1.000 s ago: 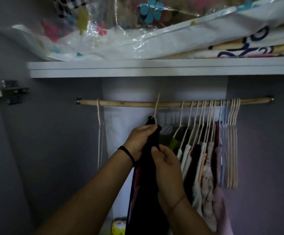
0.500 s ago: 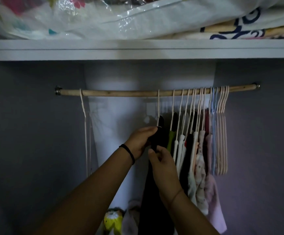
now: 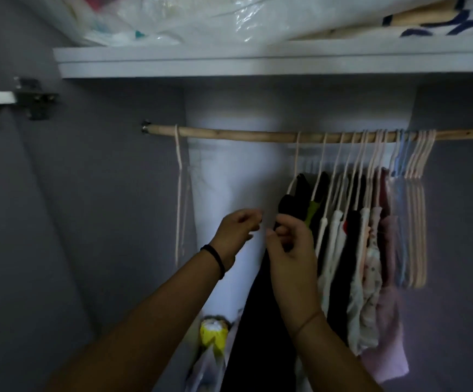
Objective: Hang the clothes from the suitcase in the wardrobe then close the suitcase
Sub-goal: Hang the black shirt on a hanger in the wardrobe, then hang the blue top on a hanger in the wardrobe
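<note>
Inside the wardrobe, a black garment (image 3: 258, 335) hangs from a pale hanger (image 3: 296, 165) on the wooden rod (image 3: 229, 134), at the left end of a row of hung clothes (image 3: 365, 264). My right hand (image 3: 292, 250) is curled against the garment's shoulder, and its fingertips seem to pinch the black fabric. A short gap to the left, my left hand (image 3: 236, 230) hovers with loosely curled fingers, holding nothing and off the cloth. The suitcase is not in view.
One empty pale hanger (image 3: 178, 193) hangs alone near the rod's left end, and several empty hangers (image 3: 416, 222) bunch at the right end. A white shelf (image 3: 258, 63) above carries plastic-wrapped bedding (image 3: 201, 15). A yellow item (image 3: 214, 332) lies low down. A door hinge (image 3: 17, 100) sits at left.
The black garment on its hanger has slid right along the rod to the other clothes. My left hand has let go of it and drawn back to the left.
</note>
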### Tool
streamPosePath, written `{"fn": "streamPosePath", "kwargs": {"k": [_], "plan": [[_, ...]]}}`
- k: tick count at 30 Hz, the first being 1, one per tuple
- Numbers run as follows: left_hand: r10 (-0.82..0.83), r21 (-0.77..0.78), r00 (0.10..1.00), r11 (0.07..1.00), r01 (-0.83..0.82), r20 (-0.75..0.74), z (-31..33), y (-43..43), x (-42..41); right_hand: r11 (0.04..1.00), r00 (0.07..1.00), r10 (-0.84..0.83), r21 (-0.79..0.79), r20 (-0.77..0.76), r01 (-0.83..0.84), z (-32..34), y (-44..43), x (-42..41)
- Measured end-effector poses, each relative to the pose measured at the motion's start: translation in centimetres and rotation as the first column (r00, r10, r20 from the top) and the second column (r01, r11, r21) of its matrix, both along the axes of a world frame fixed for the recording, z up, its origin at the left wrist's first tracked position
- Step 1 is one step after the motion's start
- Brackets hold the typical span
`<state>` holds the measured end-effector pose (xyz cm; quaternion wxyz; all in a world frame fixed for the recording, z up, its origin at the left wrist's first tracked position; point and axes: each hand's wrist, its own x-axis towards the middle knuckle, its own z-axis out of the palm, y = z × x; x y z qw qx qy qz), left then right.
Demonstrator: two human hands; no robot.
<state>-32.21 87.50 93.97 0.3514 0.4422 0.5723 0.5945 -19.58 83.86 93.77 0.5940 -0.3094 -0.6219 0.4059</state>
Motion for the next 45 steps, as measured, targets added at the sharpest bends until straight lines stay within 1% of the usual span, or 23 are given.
{"fn": "streamPosePath", "kwargs": {"k": [2, 5, 7, 10, 13, 16, 20, 25, 28, 32, 36, 39, 42, 45], "plan": [[0.082, 0.006, 0.996, 0.997, -0.082, -0.022, -0.6, -2.8, -0.2, 0.996, 0.996, 0.083, 0.037, -0.019, -0.082, -0.1, -1.3, -0.2], [0.182, 0.006, 0.982, 0.983, -0.182, -0.043, -1.8, -7.8, 0.2, 0.974, 0.975, 0.221, 0.051, -0.001, -0.220, -0.7, -2.9, -0.6], [0.256, -0.009, 0.965, 0.967, -0.256, -0.057, -2.9, -11.6, 1.1, 0.950, 0.950, 0.311, 0.005, 0.012, -0.311, -1.5, -4.1, -0.8], [0.357, -0.036, 0.931, 0.932, -0.361, -0.078, -4.9, -17.5, 2.6, 0.890, 0.891, 0.454, -0.077, 0.032, -0.450, -3.1, -6.8, -0.9], [0.446, -0.101, 0.892, 0.887, -0.451, -0.073, -7.3, -24.1, 4.2, 0.800, 0.807, 0.589, -0.173, 0.042, -0.574, -5.5, -10.6, -1.0], [0.534, -0.147, 0.845, 0.833, -0.533, -0.035, -9.0, -31.0, 6.1, 0.712, 0.721, 0.689, -0.256, 0.078, -0.654, -8.0, -15.3, -1.0], [0.625, -0.179, 0.780, 0.765, -0.619, -0.027, -10.4, -39.8, 9.0, 0.638, 0.631, 0.765, -0.289, 0.129, -0.714, -10.4, -22.5, 0.0], [0.692, -0.200, 0.721, 0.701, -0.685, -0.042, -12.0, -51.5, 13.0, 0.544, 0.513, 0.839, -0.287, 0.181, -0.789, -12.9, -32.8, 2.4], [0.719, -0.208, 0.695, 0.678, -0.705, -0.010, -13.2, -58.6, 15.5, 0.487, 0.449, 0.873, -0.292, 0.190, -0.823, -13.9, -39.0, 3.9], [0.775, -0.241, 0.631, 0.612, -0.754, -0.007, -15.3, -70.5, 20.0, 0.389, 0.332, 0.918, -0.327, 0.216, -0.861, -16.3, -49.7, 6.6], [0.845, -0.310, 0.533, 0.519, -0.797, 0.043, -18.7, -81.4, 24.3, 0.307, 0.219, 0.943, -0.406, 0.250, -0.861, -20.7, -59.0, 8.9], [0.894, -0.406, 0.442, 0.433, -0.805, 0.078, -23.1, -88.2, 26.8, 0.260, 0.123, 0.947, -0.484, 0.295, -0.835, -25.0, -64.3, 10.3], [0.937, -0.516, 0.336, 0.334, -0.789, 0.093, -28.3, -93.3, 29.2, 0.221, 0.035, 0.945, -0.556, 0.325, -0.801, -30.0, -67.9, 11.6], [0.970, -0.583, 0.218, 0.241, -0.776, 0.110, -34.0, -96.7, 31.4, 0.183, -0.054, 0.935, -0.608, 0.350, -0.773, -35.3, -70.4, 12.5]]}}
